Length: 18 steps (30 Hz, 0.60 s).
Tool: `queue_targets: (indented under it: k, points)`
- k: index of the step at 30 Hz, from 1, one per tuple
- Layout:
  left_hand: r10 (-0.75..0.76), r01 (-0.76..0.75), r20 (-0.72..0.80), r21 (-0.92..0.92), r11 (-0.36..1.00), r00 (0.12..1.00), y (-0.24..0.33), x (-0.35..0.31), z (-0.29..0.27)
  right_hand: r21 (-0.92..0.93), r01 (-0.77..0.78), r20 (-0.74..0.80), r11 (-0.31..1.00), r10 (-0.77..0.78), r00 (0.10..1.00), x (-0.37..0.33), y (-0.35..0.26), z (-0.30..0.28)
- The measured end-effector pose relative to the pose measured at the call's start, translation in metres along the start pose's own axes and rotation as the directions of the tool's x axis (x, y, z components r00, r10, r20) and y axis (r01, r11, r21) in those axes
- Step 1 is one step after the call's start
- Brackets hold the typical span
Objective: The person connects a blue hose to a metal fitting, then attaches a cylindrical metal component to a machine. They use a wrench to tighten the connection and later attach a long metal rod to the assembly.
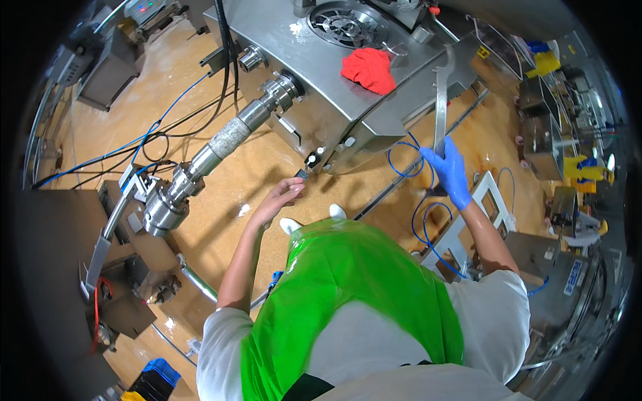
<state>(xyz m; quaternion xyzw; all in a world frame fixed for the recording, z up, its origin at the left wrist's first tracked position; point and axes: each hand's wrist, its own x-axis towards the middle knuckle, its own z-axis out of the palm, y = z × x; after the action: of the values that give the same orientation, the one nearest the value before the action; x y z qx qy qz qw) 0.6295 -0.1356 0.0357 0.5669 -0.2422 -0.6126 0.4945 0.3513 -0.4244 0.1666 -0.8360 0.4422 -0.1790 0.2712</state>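
Observation:
In my right hand (447, 175), which wears a blue glove, I grip a long metal spanner (441, 110) by its lower end. Its curved hook-like head points up, beside the right side of a steel machine (294, 40). My left hand (276, 200) is bare, its fingers stretched out in front of the machine's lower corner. Close to those fingertips is a small dark part (301, 175); I cannot tell whether they touch it. A red cloth (369, 70) lies crumpled on the machine's top, near a round slotted metal opening (348, 25).
A thick steel pipe (231, 139) runs from the machine down to the left. Blue and black hoses (150, 134) cross the wet tan floor (200, 220). On the right, a blue hose (428, 224) loops near a pale frame (461, 230). Steel equipment (542, 144) lines the right side.

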Motion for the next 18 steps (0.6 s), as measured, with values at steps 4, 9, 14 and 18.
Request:
queue_targets:
  k: [4,9,14,18]
  points:
    - [-0.062,0.011,-0.262,-0.191,0.982,0.963,-0.025,-0.025,0.014,0.386,-0.142,0.049,0.912,0.133,0.99,0.073,0.06,0.021]
    - [-0.12,0.071,-0.522,-0.112,0.991,0.844,-0.072,-0.067,0.059,0.711,-0.173,0.295,0.681,-0.066,0.953,0.142,0.119,0.052]
    - [-0.028,-0.068,-0.746,-0.098,0.993,0.665,-0.138,-0.097,0.106,0.57,-0.475,0.556,0.67,0.111,0.824,0.193,0.144,0.07]
    - [-0.059,-0.168,-0.886,-0.153,0.974,0.46,-0.199,-0.122,0.147,-0.246,0.893,0.487,0.378,-0.748,0.451,0.267,0.195,0.057]
